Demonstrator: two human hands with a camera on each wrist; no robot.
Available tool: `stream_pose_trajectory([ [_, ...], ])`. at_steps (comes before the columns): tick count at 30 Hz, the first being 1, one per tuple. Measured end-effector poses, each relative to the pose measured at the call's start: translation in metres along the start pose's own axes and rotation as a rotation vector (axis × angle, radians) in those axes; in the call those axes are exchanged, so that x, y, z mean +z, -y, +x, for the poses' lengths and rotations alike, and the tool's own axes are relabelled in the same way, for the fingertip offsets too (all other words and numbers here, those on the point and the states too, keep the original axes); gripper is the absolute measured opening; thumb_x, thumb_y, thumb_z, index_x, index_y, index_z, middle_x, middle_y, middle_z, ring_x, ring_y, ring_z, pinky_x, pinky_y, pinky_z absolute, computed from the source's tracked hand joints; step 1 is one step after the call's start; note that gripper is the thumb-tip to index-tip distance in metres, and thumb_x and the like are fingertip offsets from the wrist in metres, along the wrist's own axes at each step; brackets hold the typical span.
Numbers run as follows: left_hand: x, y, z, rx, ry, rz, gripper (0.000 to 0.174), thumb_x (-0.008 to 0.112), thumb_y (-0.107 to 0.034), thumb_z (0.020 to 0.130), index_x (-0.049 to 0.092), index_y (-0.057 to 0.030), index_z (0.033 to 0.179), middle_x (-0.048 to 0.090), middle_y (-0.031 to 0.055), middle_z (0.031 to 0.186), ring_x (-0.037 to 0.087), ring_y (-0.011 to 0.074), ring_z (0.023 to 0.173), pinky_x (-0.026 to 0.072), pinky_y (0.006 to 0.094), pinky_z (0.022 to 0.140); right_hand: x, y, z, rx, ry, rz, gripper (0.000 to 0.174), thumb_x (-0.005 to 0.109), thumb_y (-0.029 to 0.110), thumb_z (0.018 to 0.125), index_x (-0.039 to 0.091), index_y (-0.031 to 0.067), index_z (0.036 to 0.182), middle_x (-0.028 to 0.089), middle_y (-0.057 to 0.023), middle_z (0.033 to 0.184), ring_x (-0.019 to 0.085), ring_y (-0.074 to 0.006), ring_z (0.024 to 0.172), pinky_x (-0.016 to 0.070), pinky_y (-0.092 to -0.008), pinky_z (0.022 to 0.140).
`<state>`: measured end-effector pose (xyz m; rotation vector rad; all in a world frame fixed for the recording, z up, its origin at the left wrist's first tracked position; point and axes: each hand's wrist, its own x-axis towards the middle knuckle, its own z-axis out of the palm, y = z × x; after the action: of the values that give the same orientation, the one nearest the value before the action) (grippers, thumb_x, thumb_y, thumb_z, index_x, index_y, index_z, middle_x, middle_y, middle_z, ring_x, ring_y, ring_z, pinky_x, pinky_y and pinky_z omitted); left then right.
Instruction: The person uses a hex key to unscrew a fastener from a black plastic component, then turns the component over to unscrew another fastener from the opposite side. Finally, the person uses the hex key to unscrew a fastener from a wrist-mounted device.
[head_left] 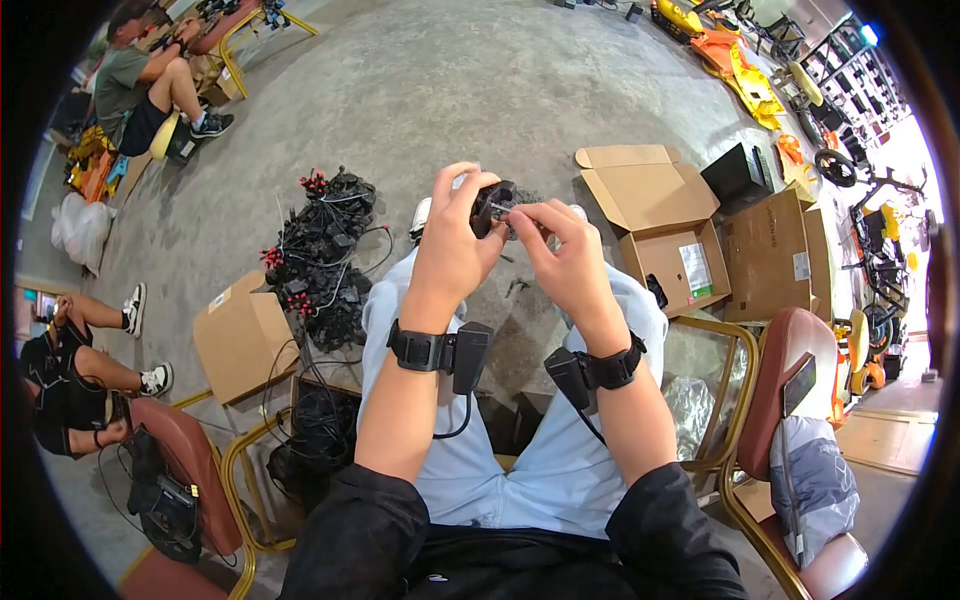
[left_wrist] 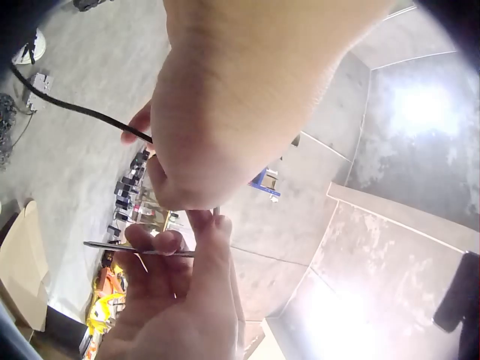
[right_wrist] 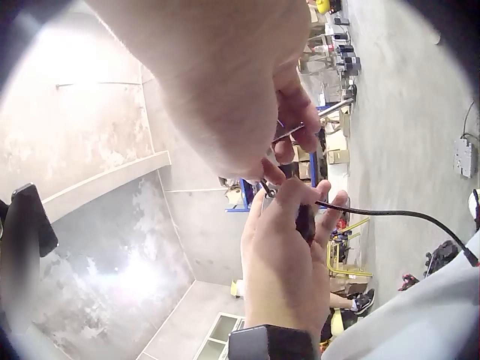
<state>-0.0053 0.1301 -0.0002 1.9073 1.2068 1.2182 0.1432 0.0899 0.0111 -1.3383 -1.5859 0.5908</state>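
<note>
My left hand (head_left: 455, 250) is raised above the knees and grips a small black device (head_left: 484, 212), mostly covered by the fingers. A black cable (right_wrist: 382, 212) runs out of that grip, also seen as a cable (left_wrist: 79, 109) in the left wrist view. Close against it, my right hand (head_left: 572, 265) has thumb and forefinger pinched at the device, where a short silver rod (head_left: 499, 207) shows. A thin, dark, narrow-tipped metal tool (left_wrist: 139, 248) lies across the right hand's curled fingers. I cannot tell exactly what the fingertips pinch.
A heap of black cabled parts with red connectors (head_left: 325, 255) lies on the floor at left, by a cardboard flap (head_left: 243, 335). To the right stands an opened cardboard box (head_left: 640, 200). Red chairs (head_left: 790, 390) flank me. Two people sit at the left.
</note>
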Motion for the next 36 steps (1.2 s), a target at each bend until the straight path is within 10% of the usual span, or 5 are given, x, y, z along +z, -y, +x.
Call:
stream_pose_trajectory([
  [7,-0.0015,0.0034,0.0025,0.14,0.004,0.001,0.045,0.071,0.004,0.071,0.061,-0.0025,0.114,0.061,0.0164,0.121,0.06,0.0368,0.114,0.0494,0.0403,0.097,0.0004,0.0,-0.0002,-0.078,-0.029,-0.031,0.015,0.066,0.013,0.095,0.071,0.0001,0.101,0.067,-0.0119,0.083,0.064,-0.0214,0.069,0.0506,-0.0316,0.063],
  [13,0.0,0.0009,0.0024,0.104,-0.003,-0.01,0.042,0.07,0.006,0.071,0.061,-0.002,0.112,0.062,0.0163,0.119,0.061,0.0367,0.111,0.0497,0.0401,0.096,-0.0019,0.0023,0.0002,0.283,0.105,0.205,0.019,0.063,0.014,0.097,0.07,-0.0035,0.102,0.071,-0.0152,0.085,0.067,-0.0158,0.075,0.0516,-0.03,0.067],
  [21,-0.0023,0.0012,0.0014,0.097,0.007,0.018,0.045,0.07,0.005,0.071,0.056,-0.0028,0.113,0.063,0.0166,0.117,0.062,0.0384,0.107,0.0505,0.0412,0.091,0.001,-0.003,-0.0007,-0.076,-0.045,-0.03,0.013,0.068,0.011,0.093,0.071,0.0015,0.101,0.065,-0.0129,0.088,0.065,-0.0285,0.077,0.0515,-0.0359,0.068],
  [36,-0.0054,-0.0005,0.0,0.03,0.038,0.18,0.04,0.071,-0.005,0.076,0.058,-0.0046,0.114,0.061,0.0141,0.111,0.062,0.0373,0.102,0.051,0.0408,0.086,0.0014,0.0027,-0.0032,-0.033,0.054,-0.037,0.015,0.064,0.01,0.094,0.068,0.0025,0.107,0.062,-0.0145,0.093,0.064,-0.0329,0.086,0.0508,-0.039,0.077],
])
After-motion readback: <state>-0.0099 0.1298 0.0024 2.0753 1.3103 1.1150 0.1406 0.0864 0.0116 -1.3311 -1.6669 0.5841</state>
